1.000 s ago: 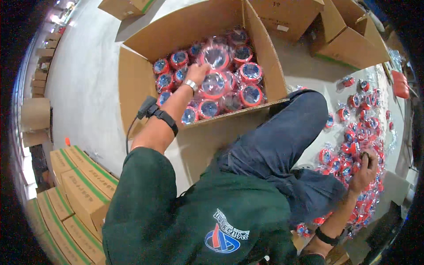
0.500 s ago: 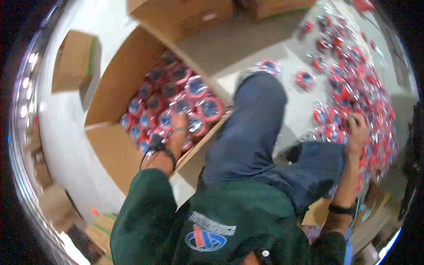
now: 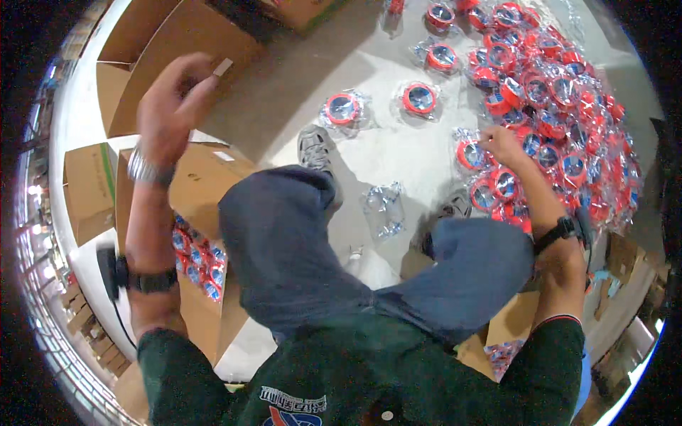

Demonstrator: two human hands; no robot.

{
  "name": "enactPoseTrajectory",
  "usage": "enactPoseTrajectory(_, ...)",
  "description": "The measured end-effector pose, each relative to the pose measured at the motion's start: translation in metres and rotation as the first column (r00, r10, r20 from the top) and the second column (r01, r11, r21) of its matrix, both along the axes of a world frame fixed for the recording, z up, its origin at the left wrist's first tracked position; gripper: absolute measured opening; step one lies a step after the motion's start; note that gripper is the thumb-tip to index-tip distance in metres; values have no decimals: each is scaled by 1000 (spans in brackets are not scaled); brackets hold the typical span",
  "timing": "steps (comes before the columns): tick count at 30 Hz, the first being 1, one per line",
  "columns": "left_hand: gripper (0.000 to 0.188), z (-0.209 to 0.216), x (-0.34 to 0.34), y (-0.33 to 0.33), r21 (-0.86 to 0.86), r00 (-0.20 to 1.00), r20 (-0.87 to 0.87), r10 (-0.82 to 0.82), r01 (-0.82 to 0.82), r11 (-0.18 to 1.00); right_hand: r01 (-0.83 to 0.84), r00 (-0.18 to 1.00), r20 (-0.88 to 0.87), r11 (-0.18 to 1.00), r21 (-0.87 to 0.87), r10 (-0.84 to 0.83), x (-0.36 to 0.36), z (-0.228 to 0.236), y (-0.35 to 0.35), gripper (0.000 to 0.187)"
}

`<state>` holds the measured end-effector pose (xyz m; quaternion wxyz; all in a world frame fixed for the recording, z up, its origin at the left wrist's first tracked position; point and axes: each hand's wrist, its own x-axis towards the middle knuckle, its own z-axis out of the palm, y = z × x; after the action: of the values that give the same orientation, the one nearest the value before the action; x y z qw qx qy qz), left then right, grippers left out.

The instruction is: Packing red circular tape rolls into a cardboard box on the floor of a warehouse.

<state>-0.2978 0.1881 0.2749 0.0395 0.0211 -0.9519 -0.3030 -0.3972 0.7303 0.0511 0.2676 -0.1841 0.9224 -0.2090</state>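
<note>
My left hand is raised at the upper left, in front of a large brown carton. Its thumb and forefinger stand apart, and I see nothing between them. At the right, my right hand pinches the clear wrapping of a red tape roll with a blue core. That roll lies at the near-left edge of a big heap of wrapped red rolls. Below my left forearm, an open carton holds more rolls, partly hidden by its flap.
Single wrapped rolls lie apart on the pale floor, one beyond my shoe and another to its right. A crumpled clear bag lies between my legs. Another carton stands at far left; a box with rolls is by my right elbow.
My left hand has come out of the open carton and risen to the upper left. My right hand has moved to the heap's left edge. The whole view has shifted rightward.
</note>
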Motion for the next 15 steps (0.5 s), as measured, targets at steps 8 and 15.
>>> enactPoseTrajectory(8, 61, -327, -170, 47, -362, 724, 687, -61, 413, 835, 192, 980, 89, 949, -250, -176, -85, -162, -76, 31)
enactPoseTrajectory(15, 51, -430, -98, 90, -303, 786, 609, 108, 105, 947, 511, 836, 67, 729, -455, -544, -89, -220, -96, 22)
